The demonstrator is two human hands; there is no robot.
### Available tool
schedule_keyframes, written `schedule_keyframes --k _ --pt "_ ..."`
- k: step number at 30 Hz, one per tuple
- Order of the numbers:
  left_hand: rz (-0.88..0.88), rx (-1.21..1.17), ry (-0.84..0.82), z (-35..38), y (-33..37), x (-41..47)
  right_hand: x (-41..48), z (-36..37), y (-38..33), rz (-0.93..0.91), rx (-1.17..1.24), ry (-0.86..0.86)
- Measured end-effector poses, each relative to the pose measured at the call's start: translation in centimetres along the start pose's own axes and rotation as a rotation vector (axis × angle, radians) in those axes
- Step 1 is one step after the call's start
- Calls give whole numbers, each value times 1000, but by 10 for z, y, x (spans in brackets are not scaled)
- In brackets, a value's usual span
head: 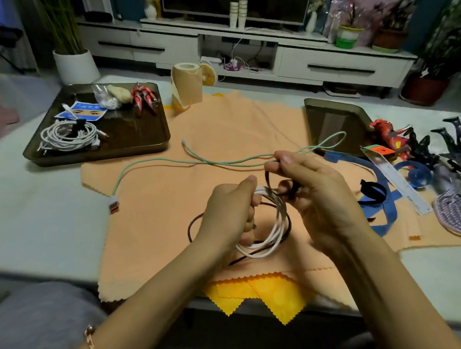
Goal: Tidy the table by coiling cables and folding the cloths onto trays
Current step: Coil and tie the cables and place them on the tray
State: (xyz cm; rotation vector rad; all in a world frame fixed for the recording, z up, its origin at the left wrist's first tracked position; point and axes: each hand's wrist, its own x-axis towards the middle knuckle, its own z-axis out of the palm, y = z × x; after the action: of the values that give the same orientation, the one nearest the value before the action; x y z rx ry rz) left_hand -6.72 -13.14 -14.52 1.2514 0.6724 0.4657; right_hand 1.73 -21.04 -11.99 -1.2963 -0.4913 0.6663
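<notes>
The left hand [227,211] gripped a loosely coiled white cable [276,227], its fingers curled round the top of the coil. The coil hung down to a pale orange zigzag-edged cloth [246,121] spread on the pale desk [28,212], close to the middle of the near edge. A thin dark brown cable [189,231] was looped in with the white one and bulged out to the left of that hand. The right hand [316,193], just beside the left and slightly farther from the near edge, pinched a stretch of the dark brown cable between thumb and fingers, right above the coil.

Beyond both hands a mint-green braided cable [193,161] lay uncoiled across the orange cloth, its plug end toward the left edge. A bright yellow cloth [267,292] stuck out from under the orange one and hung over the near edge. At the far left corner sat a dark rectangular tray [134,133] carrying 1 bundle of coiled white cables [68,134]. A 2nd dark tray [332,126] lay toward the right edge, with blue straps [385,225], a clear ruler [395,179] and toy figures [420,148] near it.
</notes>
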Motion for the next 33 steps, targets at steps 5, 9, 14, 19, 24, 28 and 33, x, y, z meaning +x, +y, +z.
schedule_keyframes --k 5,9,14,19,24,28,33 --pt "124 154 45 -2 -2 0 -1 1 1 54 180 -41" --pt "145 162 47 -1 -4 1 -3 3 2 4 105 -55" --pt "156 177 49 -2 -6 4 -6 2 -1 -38 58 -70" --pt "285 304 101 -5 -5 2 -10 0 -5 -72 -123 -60" --pt "427 428 93 1 -5 -2 -10 -6 -9 -35 -184 -30" --pt "465 470 99 4 -2 -5 -10 -11 -13 47 -65 -21" --pt "346 256 179 -7 5 3 -14 -9 -6 -338 -512 121"
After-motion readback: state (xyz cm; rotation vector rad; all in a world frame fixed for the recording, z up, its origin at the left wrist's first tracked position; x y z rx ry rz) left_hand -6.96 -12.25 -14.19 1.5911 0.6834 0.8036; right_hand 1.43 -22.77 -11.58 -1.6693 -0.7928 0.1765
